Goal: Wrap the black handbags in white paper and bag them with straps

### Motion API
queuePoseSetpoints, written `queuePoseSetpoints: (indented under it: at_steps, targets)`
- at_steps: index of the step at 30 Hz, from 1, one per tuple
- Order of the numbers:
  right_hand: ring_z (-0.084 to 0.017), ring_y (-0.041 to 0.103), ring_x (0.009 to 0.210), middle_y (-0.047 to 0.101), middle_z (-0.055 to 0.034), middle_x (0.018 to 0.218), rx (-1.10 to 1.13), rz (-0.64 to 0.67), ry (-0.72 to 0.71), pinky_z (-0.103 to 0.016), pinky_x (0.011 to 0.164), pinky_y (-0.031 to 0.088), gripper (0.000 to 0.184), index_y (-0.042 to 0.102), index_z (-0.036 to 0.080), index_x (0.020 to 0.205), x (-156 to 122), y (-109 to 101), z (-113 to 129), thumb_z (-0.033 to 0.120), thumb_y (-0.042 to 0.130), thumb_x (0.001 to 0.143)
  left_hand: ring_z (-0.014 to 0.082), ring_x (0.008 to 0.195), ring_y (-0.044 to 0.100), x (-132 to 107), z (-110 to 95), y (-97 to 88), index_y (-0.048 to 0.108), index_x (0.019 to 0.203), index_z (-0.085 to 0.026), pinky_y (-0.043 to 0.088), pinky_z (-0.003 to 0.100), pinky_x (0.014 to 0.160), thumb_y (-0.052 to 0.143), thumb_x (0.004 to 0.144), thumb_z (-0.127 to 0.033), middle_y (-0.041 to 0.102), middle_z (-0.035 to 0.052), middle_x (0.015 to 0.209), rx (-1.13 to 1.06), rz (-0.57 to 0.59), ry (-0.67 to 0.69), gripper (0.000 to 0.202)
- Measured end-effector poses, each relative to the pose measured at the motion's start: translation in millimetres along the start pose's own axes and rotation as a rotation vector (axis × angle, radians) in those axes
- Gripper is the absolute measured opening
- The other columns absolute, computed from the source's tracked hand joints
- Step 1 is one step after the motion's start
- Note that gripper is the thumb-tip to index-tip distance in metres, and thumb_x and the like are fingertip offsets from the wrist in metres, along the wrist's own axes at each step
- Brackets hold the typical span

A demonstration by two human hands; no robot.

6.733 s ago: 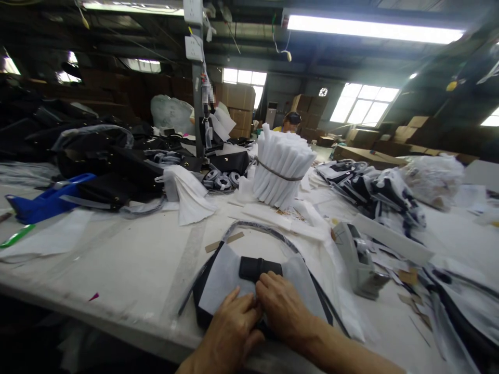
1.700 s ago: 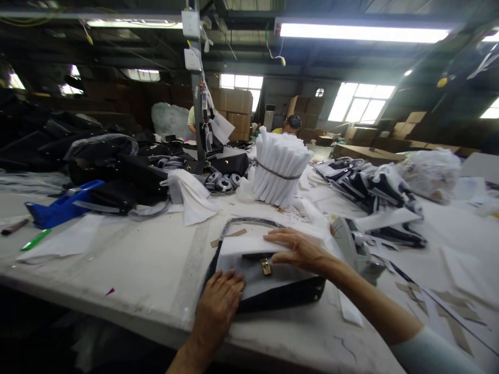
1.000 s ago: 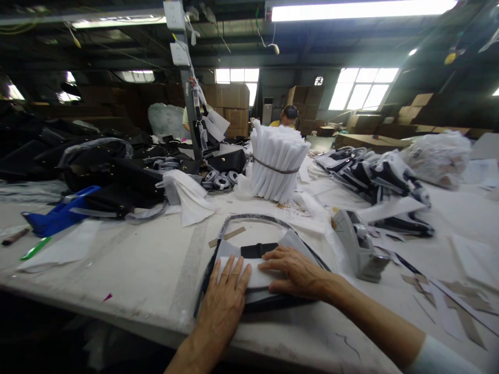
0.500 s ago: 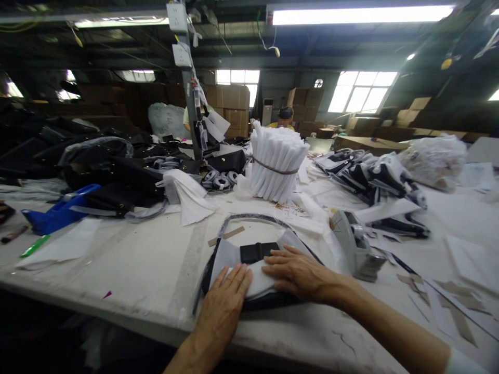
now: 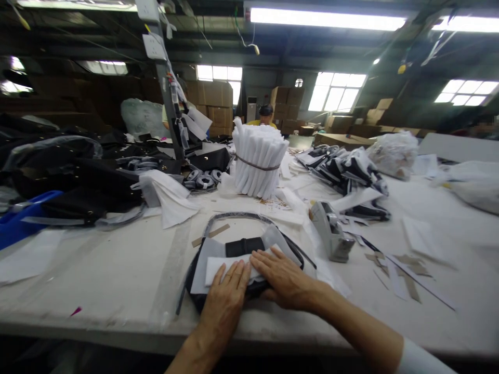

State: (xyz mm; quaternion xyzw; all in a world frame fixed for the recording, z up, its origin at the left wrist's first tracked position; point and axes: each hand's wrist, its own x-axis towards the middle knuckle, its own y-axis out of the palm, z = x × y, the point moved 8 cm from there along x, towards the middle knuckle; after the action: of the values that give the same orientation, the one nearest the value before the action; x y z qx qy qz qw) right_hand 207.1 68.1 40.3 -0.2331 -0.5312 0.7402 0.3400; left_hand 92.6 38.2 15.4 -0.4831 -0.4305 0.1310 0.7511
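A black handbag (image 5: 197, 300) lies flat before me, its handle (image 5: 230, 215) wrapped in clear plastic and curving away from me. Thin white sheet (image 5: 199, 278) covers part of its face. Across the bag lies a folded white foam strip (image 5: 212, 266), just below a black buckle-like piece (image 5: 245, 246). My left hand (image 5: 228, 291) rests flat on the strip's near edge, fingers stretched. Fingers extended, my right hand (image 5: 278, 272) presses on the strip's right part. Neither hand grips anything; the palms hide some of the bag's lower edge.
A bundle of white foam strips (image 5: 257, 161) tied with a band stands behind the bag. At right are a grey tape dispenser (image 5: 331, 231) and black-and-white bag parts (image 5: 351, 174). Black bags (image 5: 89, 182) pile up at left. A person (image 5: 266, 115) is at the far side.
The view has swung to the right, so the scene sits further left. Both hands lie closer together on the strip, and more of its left end shows.
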Motion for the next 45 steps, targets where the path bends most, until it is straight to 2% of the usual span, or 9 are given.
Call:
queuePoseSetpoints:
  at_steps: [2, 6, 11, 15, 19, 24, 30, 37, 45]
  targets:
    - [-0.027, 0.051, 0.129, 0.056, -0.0112, 0.139, 0.203, -0.053, 0.030, -0.046, 0.114, 0.032, 0.054, 0.053, 0.021, 0.138, -3.0, -32.9, -8.5, 0.034, 0.063, 0.087, 0.0221, 0.121, 0.059, -0.3, 1.2, 3.3, 0.049, 0.137, -0.016, 0.043, 0.041, 0.104, 0.041, 0.091, -0.011, 0.062, 0.0097, 0.133, -0.014, 0.008, -0.020, 0.047]
    - [-0.022, 0.066, 0.105, 0.073, -0.0033, 0.111, 0.405, -0.491, 0.287, -0.035, 0.096, 0.049, 0.025, 0.072, 0.024, 0.107, -43.4, -94.9, -54.0, 0.035, 0.056, 0.092, 0.0236, 0.121, 0.059, -0.6, 4.5, 2.1, 0.047, 0.139, -0.018, 0.043, 0.043, 0.102, 0.043, 0.091, -0.012, 0.061, 0.0091, 0.135, -0.044, 0.006, -0.008, 0.048]
    - [-0.021, 0.069, 0.079, 0.074, -0.0016, 0.083, 0.319, -0.573, 0.469, -0.032, 0.072, 0.054, 0.018, 0.073, 0.023, 0.086, -100.1, -79.0, -72.6, 0.035, 0.061, 0.089, 0.0238, 0.121, 0.059, -1.8, 4.6, 0.4, 0.046, 0.139, -0.020, 0.043, 0.042, 0.101, 0.045, 0.091, -0.014, 0.060, 0.0071, 0.136, -0.036, -0.012, 0.002, 0.049]
    - [-0.024, 0.066, 0.100, 0.072, -0.0072, 0.104, 0.098, -0.705, 0.276, -0.038, 0.089, 0.053, 0.019, 0.071, 0.023, 0.099, -97.3, -83.4, -40.1, 0.032, 0.055, 0.094, 0.0230, 0.123, 0.057, -3.1, 4.3, 2.3, 0.046, 0.140, -0.023, 0.042, 0.042, 0.102, 0.044, 0.092, -0.013, 0.058, 0.0048, 0.138, -0.023, -0.017, -0.006, 0.049]
    - [-0.028, 0.045, 0.134, 0.054, -0.0090, 0.141, -0.119, -0.422, -0.046, -0.050, 0.113, 0.033, 0.047, 0.055, 0.023, 0.134, -50.1, -63.7, 2.9, 0.027, 0.064, 0.088, 0.0227, 0.126, 0.055, -3.4, 4.0, 2.2, 0.045, 0.141, -0.026, 0.042, 0.043, 0.104, 0.044, 0.094, -0.015, 0.056, 0.0027, 0.141, -0.008, -0.025, -0.005, 0.049]
    - [-0.040, 0.035, 0.139, 0.044, -0.0114, 0.149, -0.205, -0.102, 0.011, -0.067, 0.110, 0.026, 0.073, 0.048, 0.028, 0.142, -21.3, -25.2, -10.2, 0.038, 0.077, 0.076, 0.0258, 0.129, 0.051, -2.7, 8.0, -5.1, 0.042, 0.143, -0.031, 0.040, 0.051, 0.108, 0.053, 0.091, -0.020, 0.054, 0.0005, 0.143, -0.051, 0.016, -0.080, 0.054]
    - [-0.037, 0.045, 0.133, 0.051, -0.0083, 0.144, -0.189, -0.050, 0.093, -0.061, 0.107, 0.036, 0.063, 0.050, 0.032, 0.141, -21.9, -14.0, -26.9, 0.033, 0.071, 0.081, 0.0240, 0.127, 0.053, 4.8, 7.4, -5.0, 0.037, 0.145, -0.033, 0.040, 0.050, 0.108, 0.054, 0.090, -0.024, 0.056, 0.0004, 0.141, -0.158, 0.099, -0.148, 0.059]
    - [-0.036, 0.039, 0.137, 0.047, -0.0081, 0.148, -0.159, 0.026, 0.189, -0.062, 0.110, 0.030, 0.063, 0.048, 0.030, 0.143, -25.3, 4.4, -26.7, 0.022, 0.066, 0.083, 0.0221, 0.135, 0.044, 3.7, -14.2, 16.6, 0.051, 0.136, -0.022, 0.027, 0.041, 0.115, 0.043, 0.083, -0.007, 0.053, 0.0035, 0.144, -0.021, -0.043, -0.046, 0.056]
    - [-0.037, 0.023, 0.145, 0.035, -0.0134, 0.154, -0.016, -0.132, 0.392, -0.059, 0.115, 0.023, 0.061, 0.051, 0.026, 0.141, -35.8, -13.3, -47.5, 0.055, 0.059, 0.088, 0.0241, 0.133, 0.048, -0.3, -16.2, 8.4, 0.044, 0.143, -0.023, 0.020, 0.045, 0.117, 0.043, 0.086, -0.008, 0.053, 0.0057, 0.144, 0.075, -0.135, 0.023, 0.059]
